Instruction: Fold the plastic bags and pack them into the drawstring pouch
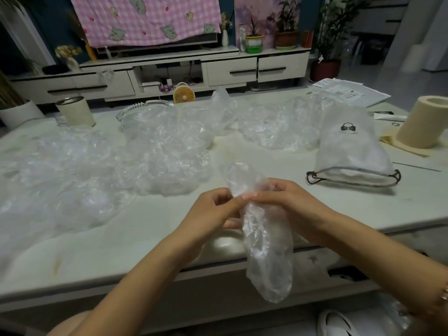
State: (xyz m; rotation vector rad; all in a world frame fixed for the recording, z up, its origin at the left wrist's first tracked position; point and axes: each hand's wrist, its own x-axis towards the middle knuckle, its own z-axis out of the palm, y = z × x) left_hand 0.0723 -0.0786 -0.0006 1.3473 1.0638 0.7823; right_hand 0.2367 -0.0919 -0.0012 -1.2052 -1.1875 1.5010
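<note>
"Bag (266, 263) position?"
"Held upright over the near edge of the tabletop (121, 238); left hand (213, 209) and right hand (288, 202) both pinched its middle."
"Pouch (351, 146)?"
"Lay on the tabletop, right of the hands, well apart. Loose bags (157, 161) were heaped left."

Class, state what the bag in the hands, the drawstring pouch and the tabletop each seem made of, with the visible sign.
Bag: thin clear plastic film, glossy; crinkled, see-through. Drawstring pouch: likely translucent white fabric or frosted plastic, matte; dark cord. Tabletop: pale, smooth, faintly shiny; possibly stone or laminate.
</note>
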